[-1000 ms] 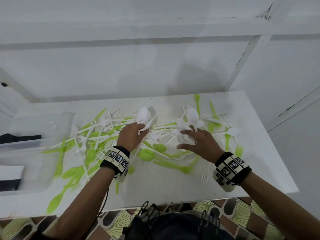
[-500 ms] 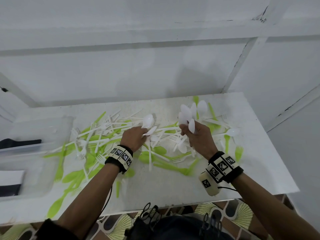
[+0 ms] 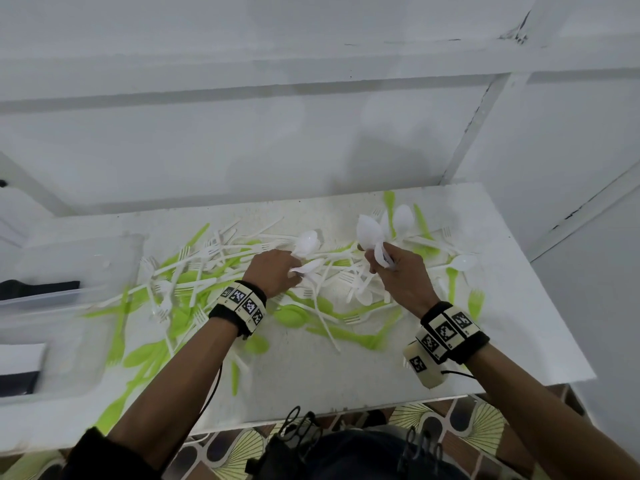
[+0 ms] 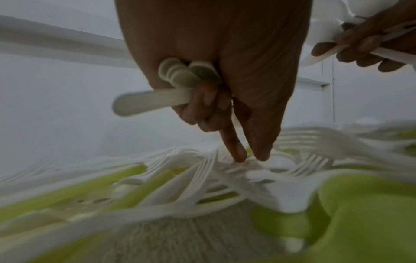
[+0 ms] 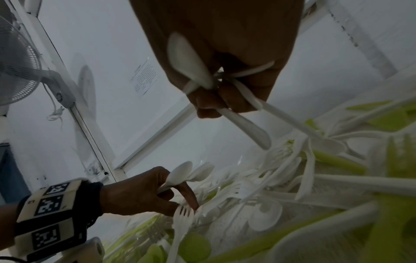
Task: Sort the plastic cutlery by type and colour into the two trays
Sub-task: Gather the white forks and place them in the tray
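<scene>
White spoons (image 3: pixel 372 233) are clutched in both hands, left hand (image 3: pixel 273 271) and right hand (image 3: pixel 401 275), above the mixed cutlery pile (image 3: pixel 214 271) at the worktop's (image 3: pixel 311 382) centre; bundles are best kept bowl-aligned before transfer to the tray (image 3: pixel 69 258) at 9 o'clock.

Cutlery pile (image 3: pixel 214 282): lime green and white pieces mixed. Spoons (image 3: pixel 372 233) held: white. Table (image 3: pixel 346 382): white, faintly speckled. Wristbands (image 3: pixel 242 304): black, cream blocks bearing black-and-white square codes. Floor tiles (image 3: pixel 485 427): brown with cream fan pattern.

Soft even daylight, dim wrist views, motion blur, wide-angle edge distortion
</scene>
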